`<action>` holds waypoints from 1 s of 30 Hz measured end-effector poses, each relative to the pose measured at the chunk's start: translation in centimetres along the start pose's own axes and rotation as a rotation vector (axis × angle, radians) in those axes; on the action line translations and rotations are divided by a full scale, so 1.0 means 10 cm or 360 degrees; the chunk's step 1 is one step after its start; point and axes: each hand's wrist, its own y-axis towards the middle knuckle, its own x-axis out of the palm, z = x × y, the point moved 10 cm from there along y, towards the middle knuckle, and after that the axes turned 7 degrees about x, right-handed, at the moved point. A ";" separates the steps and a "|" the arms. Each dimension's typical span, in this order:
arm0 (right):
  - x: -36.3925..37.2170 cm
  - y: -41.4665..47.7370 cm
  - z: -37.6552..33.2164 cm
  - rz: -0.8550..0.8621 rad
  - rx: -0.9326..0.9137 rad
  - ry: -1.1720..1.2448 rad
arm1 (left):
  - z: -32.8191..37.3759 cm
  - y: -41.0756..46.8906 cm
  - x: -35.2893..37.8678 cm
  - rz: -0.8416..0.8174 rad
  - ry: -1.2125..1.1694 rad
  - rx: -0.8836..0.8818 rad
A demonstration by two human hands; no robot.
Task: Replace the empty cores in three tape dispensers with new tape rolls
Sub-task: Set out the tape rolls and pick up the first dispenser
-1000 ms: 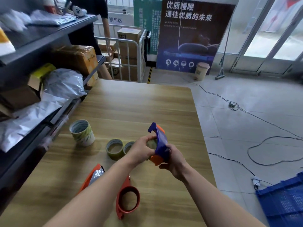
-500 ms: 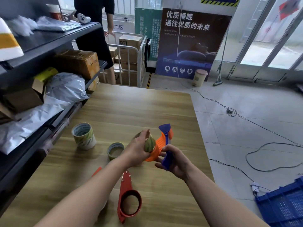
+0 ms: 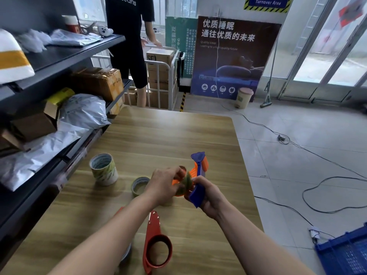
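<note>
A wooden table (image 3: 178,135) stands on a pale tiled floor (image 3: 297,155). Along its left edge runs a dark metal shelf rack (image 3: 79,54) loaded with cardboard boxes (image 3: 99,82) and grey plastic parcels (image 3: 83,110). Beyond the table's far end a white wire cart (image 3: 168,76) holds cartons, and a person in black (image 3: 129,36) stands beside it. A dark poster (image 3: 232,56) with Chinese lettering stands against the wall, with a small bin (image 3: 244,97) before it. Daylight enters through glass doors (image 3: 327,56) on the right. Black cables (image 3: 303,195) trail across the floor, and a blue crate (image 3: 345,253) sits at the lower right.
</note>
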 end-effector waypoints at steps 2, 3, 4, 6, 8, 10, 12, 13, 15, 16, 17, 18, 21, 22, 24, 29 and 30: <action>0.07 -0.01 -0.04 -0.0061 -0.0045 0.0001 | 0.08 0.01 -0.10 0.0171 0.0138 0.0050; 0.08 -0.01 -0.06 -0.0066 -0.0070 -0.0001 | 0.07 0.00 -0.13 0.0226 0.0148 0.0019; 0.09 -0.02 -0.08 -0.0063 -0.0092 -0.0004 | -0.01 0.01 -0.11 0.0221 0.0088 -0.0066; 0.08 -0.01 -0.11 -0.0054 -0.0128 -0.0012 | -0.16 0.01 -0.02 0.0094 -0.0155 -0.0249; 0.09 -0.01 -0.12 -0.0068 -0.0167 -0.0013 | -0.18 0.02 0.09 -0.0043 -0.0369 -0.0302; 0.11 -0.03 -0.13 -0.0095 -0.0184 -0.0022 | -0.13 0.05 0.16 -0.0137 -0.0424 -0.0233; 0.15 -0.06 -0.14 -0.0167 -0.0188 -0.0027 | -0.13 0.03 0.27 -0.0287 -0.0689 -0.0220; 0.17 -0.07 -0.15 -0.0217 -0.0184 -0.0035 | -0.13 0.01 0.32 -0.0367 -0.0933 -0.0239; 0.23 -0.10 -0.16 -0.0324 -0.0179 -0.0013 | -0.10 -0.03 0.39 -0.0507 -0.1433 -0.0271; 0.27 -0.12 -0.17 -0.0370 -0.0179 0.0020 | -0.08 -0.04 0.40 -0.0561 -0.1639 -0.0281; 0.32 -0.13 -0.18 -0.0402 -0.0180 0.0056 | -0.06 -0.04 0.41 -0.0599 -0.1795 -0.0296; 0.36 -0.14 -0.19 -0.0432 -0.0183 0.0095 | -0.04 -0.04 0.41 -0.0617 -0.1918 -0.0302; 0.47 -0.19 -0.25 -0.0530 -0.0177 0.0200 | -0.01 -0.03 0.39 -0.0592 -0.2208 -0.0334; 0.49 -0.19 -0.26 -0.0554 -0.0172 0.0223 | -0.01 -0.03 0.38 -0.0580 -0.2290 -0.0338; 0.51 -0.20 -0.28 -0.0588 -0.0164 0.0253 | 0.04 -0.03 0.34 -0.0587 -0.2458 -0.0291; 0.51 -0.22 -0.29 -0.0597 -0.0189 0.0240 | 0.08 -0.04 0.24 -0.0580 -0.2651 -0.0244; 0.51 -0.23 -0.29 -0.0599 -0.0184 0.0238 | 0.07 -0.05 0.23 -0.0560 -0.2664 -0.0248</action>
